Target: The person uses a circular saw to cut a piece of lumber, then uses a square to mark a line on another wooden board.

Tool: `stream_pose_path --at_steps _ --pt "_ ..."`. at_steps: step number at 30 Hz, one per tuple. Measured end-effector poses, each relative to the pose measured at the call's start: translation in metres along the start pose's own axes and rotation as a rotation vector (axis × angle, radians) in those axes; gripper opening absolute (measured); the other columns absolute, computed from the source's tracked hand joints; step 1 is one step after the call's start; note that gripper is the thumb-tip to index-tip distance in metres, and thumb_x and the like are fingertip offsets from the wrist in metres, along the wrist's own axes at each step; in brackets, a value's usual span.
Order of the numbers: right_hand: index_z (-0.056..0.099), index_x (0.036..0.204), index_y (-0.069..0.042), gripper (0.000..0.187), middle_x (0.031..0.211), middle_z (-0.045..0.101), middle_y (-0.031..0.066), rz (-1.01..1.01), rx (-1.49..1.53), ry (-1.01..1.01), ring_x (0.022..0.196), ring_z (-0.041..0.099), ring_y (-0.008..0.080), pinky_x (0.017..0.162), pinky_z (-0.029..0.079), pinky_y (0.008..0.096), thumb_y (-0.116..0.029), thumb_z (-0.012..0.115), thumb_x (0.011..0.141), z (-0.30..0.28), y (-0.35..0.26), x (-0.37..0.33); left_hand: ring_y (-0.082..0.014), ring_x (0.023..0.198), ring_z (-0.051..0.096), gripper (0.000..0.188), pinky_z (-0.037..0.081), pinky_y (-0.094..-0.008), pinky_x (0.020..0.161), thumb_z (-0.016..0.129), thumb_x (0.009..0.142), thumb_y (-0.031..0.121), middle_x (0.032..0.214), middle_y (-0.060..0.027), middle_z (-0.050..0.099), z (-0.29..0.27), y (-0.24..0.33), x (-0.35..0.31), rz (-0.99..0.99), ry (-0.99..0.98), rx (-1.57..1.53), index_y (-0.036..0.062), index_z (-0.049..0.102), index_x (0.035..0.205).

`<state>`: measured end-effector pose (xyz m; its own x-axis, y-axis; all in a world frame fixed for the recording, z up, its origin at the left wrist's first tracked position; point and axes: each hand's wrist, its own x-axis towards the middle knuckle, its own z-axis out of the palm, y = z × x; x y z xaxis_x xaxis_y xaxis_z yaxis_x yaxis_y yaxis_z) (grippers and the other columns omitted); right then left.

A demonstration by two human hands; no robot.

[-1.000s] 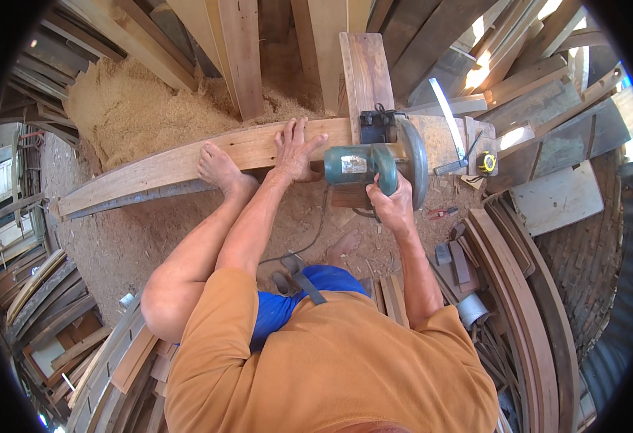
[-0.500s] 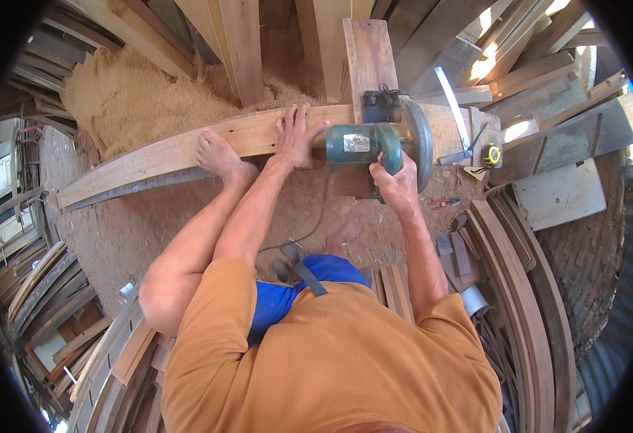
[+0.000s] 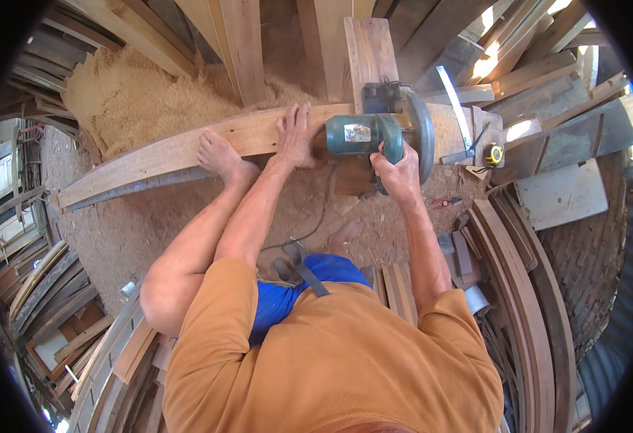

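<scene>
A long curved wooden plank (image 3: 159,154) lies across in front of me, with one bare foot on it. My left hand (image 3: 298,138) rests on the plank, fingers stretched out and holding nothing, close to the motor end of a green circular saw (image 3: 352,144). My right hand (image 3: 398,173) is wrapped round the saw's rear handle. The saw stands over the plank beside a short board (image 3: 372,54) that crosses it. Its housing hides the blade and the place beneath it.
Right of the saw lie a try square (image 3: 456,154), a pencil-like dark stick (image 3: 482,133) and a yellow tape measure (image 3: 494,154). Red-handled pliers (image 3: 446,203) are on the ground. Sawdust (image 3: 125,94) is heaped beyond the plank. Curved timbers (image 3: 508,267) are stacked at right; a cord (image 3: 309,231) trails towards me.
The circular saw has slid slightly away from me along the crossing board, pushed by my right hand. My left hand and foot have stayed in place.
</scene>
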<state>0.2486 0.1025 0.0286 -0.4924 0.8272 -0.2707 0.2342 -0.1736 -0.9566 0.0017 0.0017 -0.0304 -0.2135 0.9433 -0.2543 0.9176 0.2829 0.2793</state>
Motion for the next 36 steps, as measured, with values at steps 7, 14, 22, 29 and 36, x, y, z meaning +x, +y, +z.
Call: stream_pose_path --at_steps 7,14,22,29,36 --pt "0.064 0.093 -0.001 0.015 0.081 0.06 -0.0008 0.043 0.049 -0.002 0.076 0.054 0.0086 0.068 0.048 0.0292 -0.009 0.073 0.084 0.0 -0.007 0.003 -0.0473 0.154 0.018 0.097 0.019 -0.0645 0.119 0.099 0.049 0.043 0.165 -0.0242 0.027 0.002 -0.001 0.002 0.003 0.0 -0.006 0.024 0.067 0.138" --pt "0.064 0.094 -0.001 0.014 0.08 0.06 -0.0015 0.074 0.026 0.002 0.076 0.054 0.0081 0.068 0.047 0.0288 -0.008 0.073 0.085 0.0 -0.007 0.005 -0.0475 0.154 0.017 0.099 0.019 -0.0658 0.119 0.099 0.049 0.048 0.166 -0.0241 0.025 0.005 -0.003 0.004 -0.006 -0.023 0.033 0.0247 0.065 0.14" --pt "0.064 0.092 -0.001 0.014 0.08 0.06 -0.0007 0.038 0.04 -0.001 0.075 0.054 0.0086 0.067 0.047 0.0296 -0.008 0.073 0.084 0.0 -0.012 0.007 -0.0471 0.154 0.016 0.103 0.019 -0.0668 0.118 0.099 0.047 0.047 0.166 -0.0233 0.025 -0.003 0.003 0.003 -0.023 -0.059 0.029 0.026 0.064 0.142" --pt "0.065 0.093 0.0 0.016 0.081 0.061 0.0002 0.055 0.029 0.004 0.078 0.055 0.0095 0.071 0.048 0.0302 -0.01 0.073 0.083 0.002 -0.012 0.02 -0.0467 0.155 0.015 0.099 0.019 -0.0665 0.119 0.097 0.05 0.047 0.167 -0.0225 0.024 0.0 0.002 0.003 -0.023 -0.05 0.041 0.0261 0.064 0.14" --pt "0.066 0.098 0.0 0.02 0.086 0.063 0.0014 0.1 0.063 -0.019 0.08 0.057 0.0105 0.073 0.049 0.0306 -0.011 0.073 0.083 0.002 -0.013 0.028 -0.0461 0.156 0.014 0.093 0.018 -0.0674 0.119 0.096 0.053 0.048 0.168 -0.0218 0.024 0.002 0.001 0.004 -0.019 -0.025 0.02 0.0249 0.066 0.138"
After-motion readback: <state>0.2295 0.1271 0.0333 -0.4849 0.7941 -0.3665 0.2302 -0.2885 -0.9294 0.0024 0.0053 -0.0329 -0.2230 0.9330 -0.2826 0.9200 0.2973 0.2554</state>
